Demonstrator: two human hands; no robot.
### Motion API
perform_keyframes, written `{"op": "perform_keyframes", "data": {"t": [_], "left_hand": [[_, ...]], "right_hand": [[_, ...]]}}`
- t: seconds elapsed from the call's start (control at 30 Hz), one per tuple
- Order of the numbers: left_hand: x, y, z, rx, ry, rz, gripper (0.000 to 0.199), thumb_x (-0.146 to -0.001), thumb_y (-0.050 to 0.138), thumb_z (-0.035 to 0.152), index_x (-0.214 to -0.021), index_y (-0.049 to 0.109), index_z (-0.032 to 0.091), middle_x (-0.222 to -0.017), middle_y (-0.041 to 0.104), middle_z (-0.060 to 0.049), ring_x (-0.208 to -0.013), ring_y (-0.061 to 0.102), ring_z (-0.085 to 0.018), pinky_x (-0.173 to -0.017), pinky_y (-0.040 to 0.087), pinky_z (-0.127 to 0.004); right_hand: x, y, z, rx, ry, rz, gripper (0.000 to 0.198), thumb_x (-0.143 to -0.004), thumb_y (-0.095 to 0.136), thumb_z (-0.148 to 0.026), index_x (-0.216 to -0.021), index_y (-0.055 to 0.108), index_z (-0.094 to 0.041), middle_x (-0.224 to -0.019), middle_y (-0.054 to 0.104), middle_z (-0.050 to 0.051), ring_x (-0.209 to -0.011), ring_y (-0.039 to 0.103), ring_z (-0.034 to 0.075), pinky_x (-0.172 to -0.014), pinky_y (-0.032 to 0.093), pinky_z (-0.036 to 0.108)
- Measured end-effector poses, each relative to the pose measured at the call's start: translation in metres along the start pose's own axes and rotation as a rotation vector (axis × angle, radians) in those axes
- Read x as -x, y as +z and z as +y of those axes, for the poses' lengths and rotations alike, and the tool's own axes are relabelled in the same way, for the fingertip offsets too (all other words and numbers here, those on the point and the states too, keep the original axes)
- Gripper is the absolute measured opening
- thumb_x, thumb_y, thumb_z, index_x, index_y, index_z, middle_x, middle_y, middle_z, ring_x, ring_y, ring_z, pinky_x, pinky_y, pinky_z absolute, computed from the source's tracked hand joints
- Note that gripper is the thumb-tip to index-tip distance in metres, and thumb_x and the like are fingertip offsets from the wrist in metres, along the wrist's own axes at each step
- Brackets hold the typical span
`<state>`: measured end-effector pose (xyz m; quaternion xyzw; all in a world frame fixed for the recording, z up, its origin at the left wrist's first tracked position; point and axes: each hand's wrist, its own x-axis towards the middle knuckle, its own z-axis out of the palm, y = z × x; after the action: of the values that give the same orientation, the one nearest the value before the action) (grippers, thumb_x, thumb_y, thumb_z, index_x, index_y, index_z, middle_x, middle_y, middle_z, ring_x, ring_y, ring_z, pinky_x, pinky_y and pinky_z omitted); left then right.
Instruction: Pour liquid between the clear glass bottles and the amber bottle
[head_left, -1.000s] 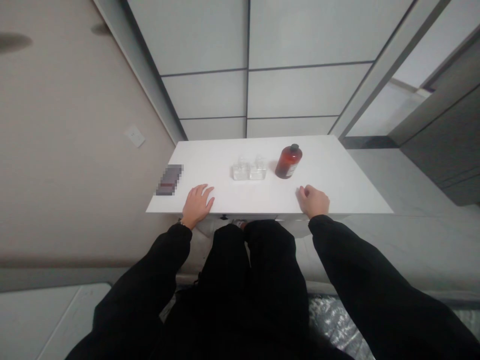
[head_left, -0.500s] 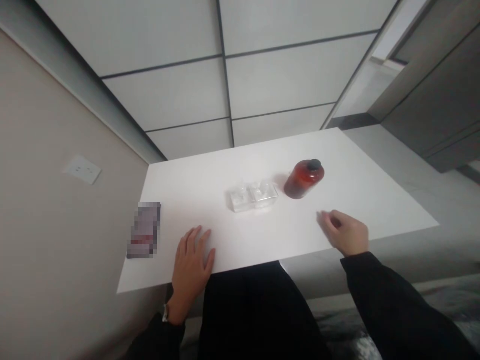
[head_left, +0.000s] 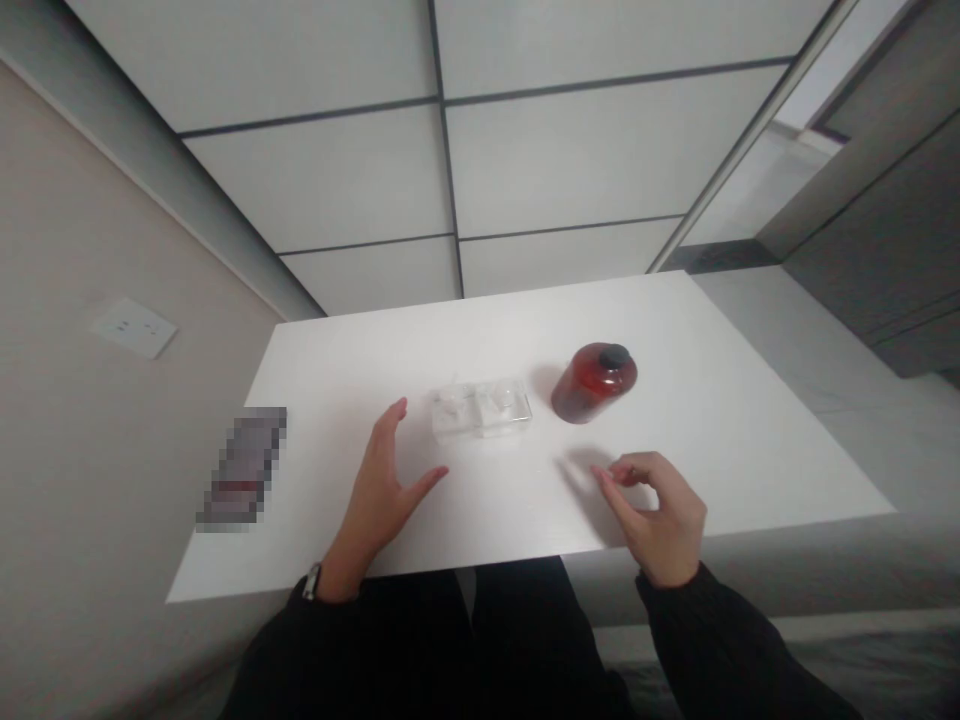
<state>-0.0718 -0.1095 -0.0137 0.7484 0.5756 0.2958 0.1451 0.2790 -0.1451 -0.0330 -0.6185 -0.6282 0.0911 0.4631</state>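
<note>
A small clear plastic box (head_left: 480, 410) with two compartments sits on the white table; clear shapes show in it, but I cannot tell their kind. To its left hovers my left hand (head_left: 379, 490), thumb and fingers spread in a wide curve, not touching the box. My right hand (head_left: 660, 515) is above the table at the front right, below a dark red bottle (head_left: 592, 383) with a black cap. Its thumb and fingers curl together in a pinch; whether anything tiny lies between the tips is too small to tell. The bottle stands upright, right of the box.
A blurred-out flat thing (head_left: 244, 470) lies at the left side of the white table (head_left: 750, 430). A wall with a socket (head_left: 136, 327) rises on the left. Pale panels with dark strips (head_left: 562, 150) stand behind the table.
My left hand has lifted and turned, opening toward the box. My right hand has moved left and its fist has loosened into a pinch. The view has shifted slightly.
</note>
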Motion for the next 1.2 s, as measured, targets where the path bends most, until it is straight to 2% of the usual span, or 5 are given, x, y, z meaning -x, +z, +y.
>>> {"op": "perform_keyframes", "data": {"t": [0.2, 0.57, 0.8, 1.0, 1.2], "left_hand": [[-0.046, 0.028, 0.012, 0.118, 0.044, 0.093, 0.111, -0.085, 0.078, 0.07, -0.167, 0.014, 0.03, -0.167, 0.037, -0.022, -0.149, 0.05, -0.036, -0.125, 0.043, -0.06], [-0.057, 0.031, 0.014, 0.196, 0.11, 0.076, 0.097, -0.089, 0.077, 0.065, -0.163, 0.027, 0.026, -0.157, 0.053, -0.018, -0.149, 0.052, -0.033, -0.126, 0.041, -0.056], [-0.073, 0.003, 0.017, 0.061, 0.264, 0.073, 0.04, -0.101, 0.067, 0.045, -0.134, 0.064, 0.022, -0.129, 0.073, -0.01, -0.122, 0.067, -0.027, -0.111, 0.053, -0.048], [-0.09, -0.023, 0.038, 0.063, 0.311, 0.022, 0.048, -0.098, 0.071, 0.029, -0.145, 0.061, 0.02, -0.11, 0.075, -0.006, -0.101, 0.069, -0.021, -0.097, 0.057, -0.038], [-0.098, -0.05, 0.058, 0.137, 0.32, 0.155, 0.031, -0.096, 0.073, 0.024, -0.127, 0.072, 0.018, -0.115, 0.077, -0.007, -0.098, 0.069, -0.018, -0.094, 0.056, -0.035]], "right_hand": [[-0.061, 0.022, 0.019, -0.273, 0.087, -0.044, 0.1, -0.081, 0.083, -0.056, -0.159, 0.028, -0.026, -0.16, 0.045, 0.02, -0.144, 0.054, 0.031, -0.121, 0.048, 0.059], [-0.073, 0.054, 0.007, -0.375, 0.069, -0.259, 0.093, -0.08, 0.085, -0.053, -0.155, 0.042, -0.019, -0.158, 0.05, 0.02, -0.148, 0.051, 0.033, -0.127, 0.041, 0.059], [-0.087, 0.013, -0.039, 0.059, -0.474, 0.158, 0.049, -0.091, 0.078, -0.036, -0.135, 0.061, -0.023, -0.128, 0.07, 0.012, -0.121, 0.066, 0.028, -0.113, 0.051, 0.054], [-0.137, 0.023, -0.101, 0.479, -0.933, -0.433, 0.043, -0.093, 0.074, -0.024, -0.136, 0.067, -0.02, -0.128, 0.075, 0.007, -0.13, 0.062, 0.027, -0.127, 0.035, 0.06], [-0.162, 0.04, -0.111, 0.695, -0.926, -0.723, 0.025, -0.093, 0.077, -0.033, -0.113, 0.078, -0.018, -0.103, 0.079, 0.008, -0.118, 0.067, 0.026, -0.132, 0.024, 0.061]]}}
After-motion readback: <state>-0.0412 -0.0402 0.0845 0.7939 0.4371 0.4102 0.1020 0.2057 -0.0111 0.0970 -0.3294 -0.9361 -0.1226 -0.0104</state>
